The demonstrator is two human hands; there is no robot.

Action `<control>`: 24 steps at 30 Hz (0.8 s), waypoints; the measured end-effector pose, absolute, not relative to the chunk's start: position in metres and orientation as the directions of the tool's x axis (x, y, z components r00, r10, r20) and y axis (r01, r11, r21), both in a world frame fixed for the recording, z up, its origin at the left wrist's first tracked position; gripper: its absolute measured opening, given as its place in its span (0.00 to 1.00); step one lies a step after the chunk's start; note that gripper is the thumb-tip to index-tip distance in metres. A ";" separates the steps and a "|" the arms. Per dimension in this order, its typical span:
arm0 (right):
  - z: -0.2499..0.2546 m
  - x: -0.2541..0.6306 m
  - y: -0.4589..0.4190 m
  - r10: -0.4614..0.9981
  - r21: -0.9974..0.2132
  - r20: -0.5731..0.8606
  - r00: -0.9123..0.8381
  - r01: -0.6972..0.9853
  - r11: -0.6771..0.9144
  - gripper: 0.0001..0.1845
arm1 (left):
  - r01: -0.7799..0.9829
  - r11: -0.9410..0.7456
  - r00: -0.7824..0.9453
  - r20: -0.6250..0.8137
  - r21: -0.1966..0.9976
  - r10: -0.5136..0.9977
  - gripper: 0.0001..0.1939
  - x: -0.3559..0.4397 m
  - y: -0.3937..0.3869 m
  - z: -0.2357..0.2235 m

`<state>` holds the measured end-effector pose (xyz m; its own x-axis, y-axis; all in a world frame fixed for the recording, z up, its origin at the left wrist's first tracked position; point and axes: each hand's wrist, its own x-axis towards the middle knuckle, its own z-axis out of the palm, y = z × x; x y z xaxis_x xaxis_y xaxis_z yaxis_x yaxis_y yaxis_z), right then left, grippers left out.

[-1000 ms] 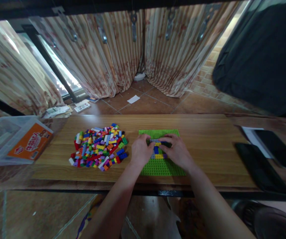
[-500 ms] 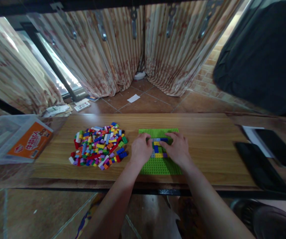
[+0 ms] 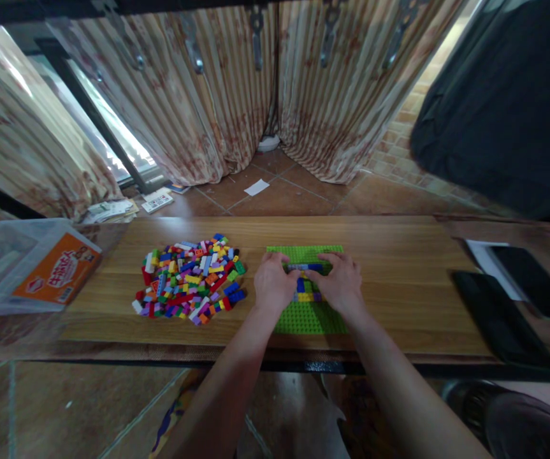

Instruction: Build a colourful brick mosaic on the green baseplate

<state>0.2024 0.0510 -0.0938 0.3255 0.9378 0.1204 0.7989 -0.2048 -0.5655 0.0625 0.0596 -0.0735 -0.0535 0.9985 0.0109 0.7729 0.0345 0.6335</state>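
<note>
A green studded baseplate lies on the wooden board, with a small structure of toy bricks in blue, yellow, grey and purple at its middle. My left hand curls around the left end of the structure's back row, thumb and fingers closed on the bricks. From the right, my right hand pinches the blue bricks of the same row between thumb and index finger. Both thumbs lie along the near side of that row and cover part of the structure.
A pile of loose coloured bricks spreads over the board to the left. Beyond it stands a clear plastic box with an orange label. At the right lie a black tray-like object and a dark phone-like slab over white paper.
My left hand has shifted slightly right, and its thumb now reaches further along the near side of the back row. The right hand stays nearly in place.
</note>
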 end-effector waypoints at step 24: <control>-0.096 0.206 0.053 0.953 -0.631 0.035 0.300 0.746 -0.212 0.28 | 0.802 0.127 -0.033 -0.170 0.584 0.985 0.18 0.058 0.076 -0.068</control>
<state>0.2061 0.0530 -0.0964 0.3000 0.9533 0.0351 0.7464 -0.2117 -0.6309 0.0577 0.0756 -0.0681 -0.0326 0.9850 -0.1696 0.8015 0.1271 0.5843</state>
